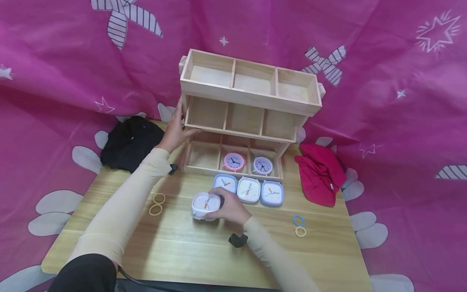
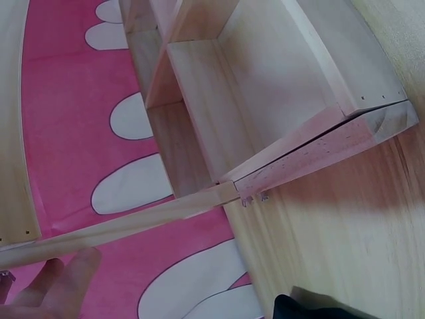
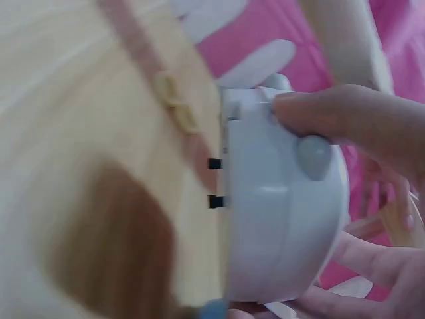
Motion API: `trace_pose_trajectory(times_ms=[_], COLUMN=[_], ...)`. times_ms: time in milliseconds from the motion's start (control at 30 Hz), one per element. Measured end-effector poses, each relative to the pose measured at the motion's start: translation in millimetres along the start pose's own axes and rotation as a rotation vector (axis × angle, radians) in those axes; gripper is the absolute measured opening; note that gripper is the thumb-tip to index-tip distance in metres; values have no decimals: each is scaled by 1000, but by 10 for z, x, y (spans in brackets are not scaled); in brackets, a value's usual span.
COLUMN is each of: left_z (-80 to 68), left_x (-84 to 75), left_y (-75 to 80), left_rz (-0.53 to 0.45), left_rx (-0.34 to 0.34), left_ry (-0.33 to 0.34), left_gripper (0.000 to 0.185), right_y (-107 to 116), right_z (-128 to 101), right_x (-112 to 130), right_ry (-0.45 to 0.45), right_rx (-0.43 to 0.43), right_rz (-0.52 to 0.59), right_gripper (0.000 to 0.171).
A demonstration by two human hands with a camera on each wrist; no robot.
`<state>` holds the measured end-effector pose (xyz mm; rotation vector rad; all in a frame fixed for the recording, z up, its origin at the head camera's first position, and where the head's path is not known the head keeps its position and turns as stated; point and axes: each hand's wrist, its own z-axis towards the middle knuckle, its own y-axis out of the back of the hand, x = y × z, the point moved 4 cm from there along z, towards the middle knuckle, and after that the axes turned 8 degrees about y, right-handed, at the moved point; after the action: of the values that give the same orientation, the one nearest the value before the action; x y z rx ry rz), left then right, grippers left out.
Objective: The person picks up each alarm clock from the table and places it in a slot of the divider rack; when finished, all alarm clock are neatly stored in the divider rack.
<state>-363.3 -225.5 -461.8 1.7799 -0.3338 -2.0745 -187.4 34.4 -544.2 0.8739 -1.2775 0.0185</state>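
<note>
Left hand [image 1: 174,133]: grip released, fingers extended against left side of wooden rack [image 1: 251,97]. White clock [image 1: 202,202] in front of rack, grasped in right hand's [image 1: 230,207] grip, thumb and fingers on opposite sides. Three square clocks [image 1: 249,190] rowed near rack's base. Red cloth [image 1: 319,176] far right on bench [image 1: 182,251].

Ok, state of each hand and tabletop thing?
Left hand: touching the wooden shelf
Right hand: gripping a white clock
White clock: held face up
Wooden shelf: upright
Three square clocks: lying face up
Pink clock: in bottom middle compartment
Lavender clock: in bottom right compartment
Black cloth: crumpled
Red cap: creased
Four rings: lying flat
</note>
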Motion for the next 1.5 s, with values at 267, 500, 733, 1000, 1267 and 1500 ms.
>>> trace_pose_trajectory(times_ms=[267, 500, 733, 1000, 1267, 1500], left_z=[1, -25, -66, -60, -63, -67], left_x=[-14, -10, 0, -42, -96, -64], left_y=[13, -5, -26, -13, -31, -15], left_rz=[-1, -6, -5, -5, 9, -5], left_rx=[-17, -21, -22, -20, -19, -20], left_ry=[-7, -14, -3, -27, -18, -12], left_gripper=[133, 131, 133, 132, 132, 134], right_y=[329, 349, 192, 60, -15, -52], right_z=[687, 1192, 1534, 1758, 1763, 1751], right_x=[128, 124, 47, -54, -133, -150], right_ry=[-24, -55, -127, -142, -93, -88], right_rx=[-250, -441, -373, -283, -310, -231], right_rz=[93, -111, -430, -597, -684, -697], right_gripper=[69, 65, 61, 59, 57, 54])
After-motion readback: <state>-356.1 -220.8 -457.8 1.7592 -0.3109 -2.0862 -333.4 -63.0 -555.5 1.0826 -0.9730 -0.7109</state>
